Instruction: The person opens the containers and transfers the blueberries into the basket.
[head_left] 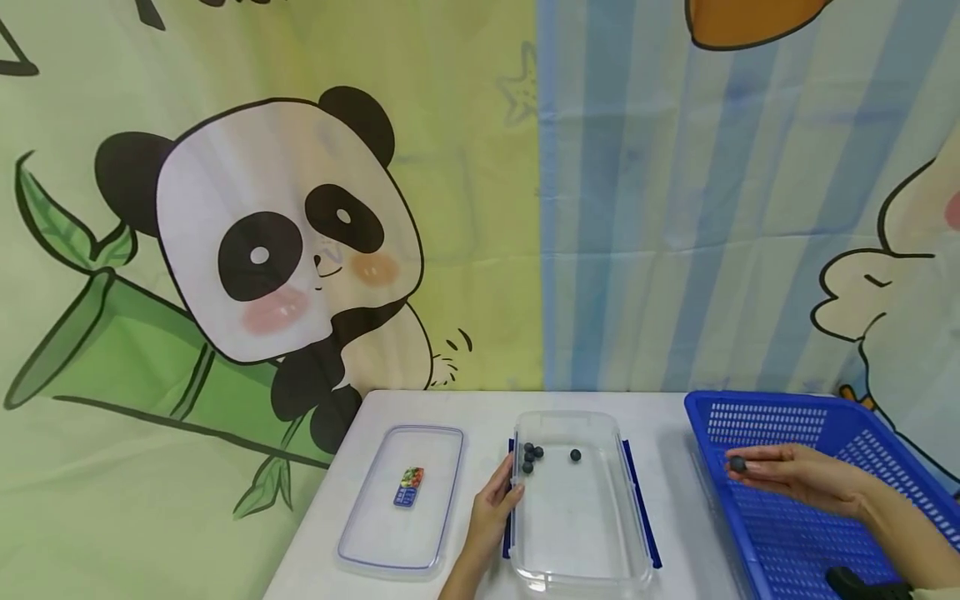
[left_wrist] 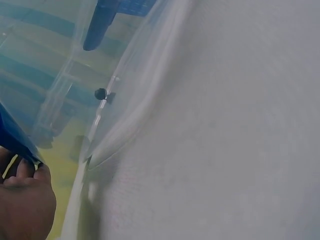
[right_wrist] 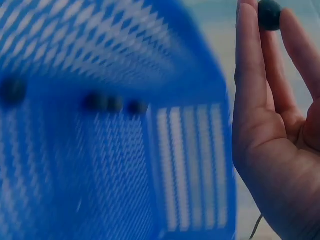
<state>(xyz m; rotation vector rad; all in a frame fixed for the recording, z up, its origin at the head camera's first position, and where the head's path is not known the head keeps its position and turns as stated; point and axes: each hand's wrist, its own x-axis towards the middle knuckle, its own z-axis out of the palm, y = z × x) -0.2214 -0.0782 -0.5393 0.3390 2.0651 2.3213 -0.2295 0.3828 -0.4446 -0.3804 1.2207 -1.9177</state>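
Observation:
My right hand is over the blue basket, pinching a small dark ball between thumb and fingertips. With my left hand I grip the left side of a clear plastic box. Its blue side latch is at my fingers in the left wrist view. Inside the box a cluster of several dark balls lies at the back left, and a single ball lies apart from them. More dark balls, blurred, show in the basket in the right wrist view.
A clear lid with a blue-tinted rim and a coloured label lies left of the box on the white table. Behind the table hangs a curtain printed with a panda. A black object shows near my right forearm.

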